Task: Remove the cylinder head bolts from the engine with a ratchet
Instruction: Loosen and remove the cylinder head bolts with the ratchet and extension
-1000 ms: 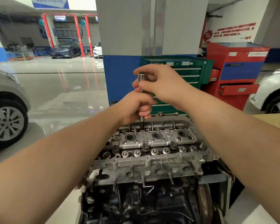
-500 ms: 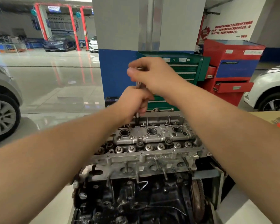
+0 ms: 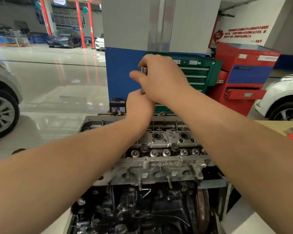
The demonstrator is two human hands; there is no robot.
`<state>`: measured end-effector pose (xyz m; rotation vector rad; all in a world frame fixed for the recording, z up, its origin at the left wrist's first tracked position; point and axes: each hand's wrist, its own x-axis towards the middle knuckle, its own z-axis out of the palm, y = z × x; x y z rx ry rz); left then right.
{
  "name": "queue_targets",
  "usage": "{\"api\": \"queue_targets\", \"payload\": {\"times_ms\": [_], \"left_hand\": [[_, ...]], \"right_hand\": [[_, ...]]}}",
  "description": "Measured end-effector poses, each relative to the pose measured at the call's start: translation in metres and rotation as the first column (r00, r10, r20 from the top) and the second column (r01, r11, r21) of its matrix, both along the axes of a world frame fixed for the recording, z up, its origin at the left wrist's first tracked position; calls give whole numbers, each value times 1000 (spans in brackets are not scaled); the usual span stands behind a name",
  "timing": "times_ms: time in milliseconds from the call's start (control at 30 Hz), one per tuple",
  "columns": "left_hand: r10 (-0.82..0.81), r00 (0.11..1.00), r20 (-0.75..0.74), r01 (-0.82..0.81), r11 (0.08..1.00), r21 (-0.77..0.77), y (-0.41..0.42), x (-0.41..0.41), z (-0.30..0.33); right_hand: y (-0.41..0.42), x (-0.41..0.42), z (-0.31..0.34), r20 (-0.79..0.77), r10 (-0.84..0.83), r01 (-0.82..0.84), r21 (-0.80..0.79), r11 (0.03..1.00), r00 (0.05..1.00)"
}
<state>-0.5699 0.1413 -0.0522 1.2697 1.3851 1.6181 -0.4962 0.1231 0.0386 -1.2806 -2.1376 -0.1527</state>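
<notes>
Head view: the engine point(image 3: 149, 196) fills the lower middle, its cylinder head point(image 3: 166, 149) on top. Above the head's far left corner, the right hand point(image 3: 161, 78) curls round the top of an upright steel tool shaft point(image 3: 144, 70), while the left hand point(image 3: 139, 107) grips it lower down. Its long axis runs vertical, pointing down toward a bolt hidden beneath the hands. Tilting the shaft could slip it off and round the bolt.

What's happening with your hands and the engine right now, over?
Right hand grips top of metal tool. Left hand grips its shaft below. Tool upright over cylinder head. Tip hidden behind left hand. Nothing blocking.
</notes>
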Motion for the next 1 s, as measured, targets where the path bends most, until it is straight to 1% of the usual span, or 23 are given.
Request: {"api": "queue_targets", "payload": {"times_ms": [33,67,100,133,167,200,233,267,300,333,367,433,467,533,600,667,733,767,800,833,900,933,1000], "left_hand": [[-132,991,-28,131,991,-38,3,-10,4],[-332,943,-8,330,939,-91,7,-20,9],[-519,853,50,520,843,-137,7,-29,14],[-627,772,102,635,755,-164,9,-36,16],[-648,753,109,657,736,-163,8,-38,16],[-607,789,96,615,776,-141,9,-37,14],[-494,867,57,497,862,-100,5,-32,11],[-324,945,37,326,944,-47,1,-27,6],[-138,989,49,138,990,5,-3,-20,2],[-6,995,103,1,999,43,-6,-14,-2],[26,987,157,-37,997,64,-8,-8,-5],[-31,977,210,21,998,52,-12,4,-5],[-22,983,185,17,999,31,-14,9,-1],[20,991,130,-23,1000,21,-14,13,5],[-33,992,119,32,999,7,-10,6,11],[-280,952,120,288,957,-48,-1,-10,17],[-529,842,106,538,834,-119,3,-27,20],[-557,825,94,565,816,-123,3,-30,19],[-523,847,97,532,840,-106,3,-30,18],[-430,898,88,437,896,-76,0,-25,15],[-152,987,54,152,988,-4,-7,-8,8],[-42,996,77,40,999,25,-10,1,4],[51,979,195,-61,997,44,-11,12,0]], "right_hand": [[1,5,3,-13,63,-64,-53,997,998],[1,9,7,-62,144,-151,-124,981,988],[-1,14,10,-106,220,-237,-192,952,970],[0,18,15,-98,269,-284,-223,932,958],[3,21,20,-26,270,-269,-213,939,963],[6,22,25,82,235,-218,-178,960,969],[9,22,29,189,182,-160,-129,979,965],[11,20,33,271,128,-109,-84,990,954],[13,17,35,331,77,-65,-48,997,940],[15,13,35,371,26,-25,-9,1000,928],[17,10,35,401,-38,19,52,998,915],[16,4,37,464,-151,76,176,981,873],[15,4,40,506,-161,55,219,974,847],[17,8,46,585,-96,-55,235,970,805],[19,16,46,621,45,-177,152,972,782],[20,17,41,616,120,-221,89,971,778],[24,10,38,637,61,-182,126,975,768],[28,5,37,671,3,-141,152,978,742],[29,-2,37,711,-55,-94,168,981,701],[27,-10,37,744,-104,-44,177,983,660],[23,-21,36,776,-166,18,196,980,608],[23,-24,35,766,-187,32,212,977,615],[24,-25,33,650,-191,78,198,977,735]]}}
